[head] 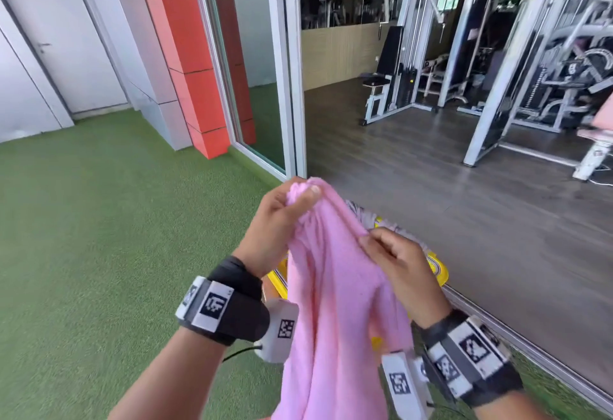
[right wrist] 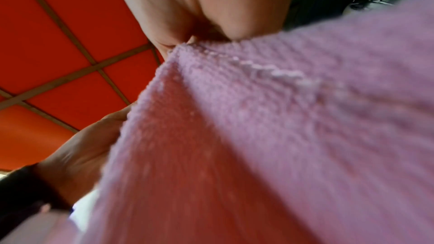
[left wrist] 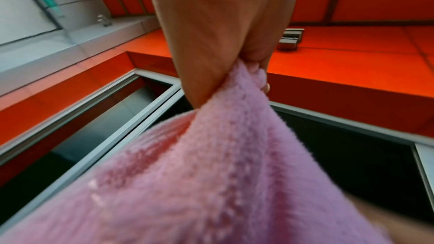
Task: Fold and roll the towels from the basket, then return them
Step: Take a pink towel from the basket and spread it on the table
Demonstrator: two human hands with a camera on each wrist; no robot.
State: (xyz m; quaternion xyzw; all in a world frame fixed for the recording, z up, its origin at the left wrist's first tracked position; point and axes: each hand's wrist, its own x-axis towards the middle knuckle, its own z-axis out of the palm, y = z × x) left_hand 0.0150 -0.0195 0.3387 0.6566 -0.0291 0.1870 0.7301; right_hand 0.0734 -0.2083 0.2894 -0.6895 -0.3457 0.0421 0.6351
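A pink towel (head: 335, 303) hangs in front of me, held up in the air by both hands. My left hand (head: 285, 210) grips a bunched top corner, thumb over the cloth; the left wrist view shows that pinch on the pink towel (left wrist: 223, 155) by my left hand (left wrist: 225, 44). My right hand (head: 394, 260) pinches the towel's edge a little lower and to the right, seen close in the right wrist view as my right hand (right wrist: 211, 12) on the pink towel (right wrist: 270, 136). Below the towel a yellow basket (head: 438, 268) stands on the floor, with a striped towel (head: 360, 214) in it, mostly hidden.
Green artificial turf (head: 99, 237) covers the floor to the left. A glass sliding door frame (head: 292, 87) and a red pillar (head: 195, 64) stand ahead. Beyond the door track lies a dark wood floor (head: 447, 207) with gym machines (head: 497, 54).
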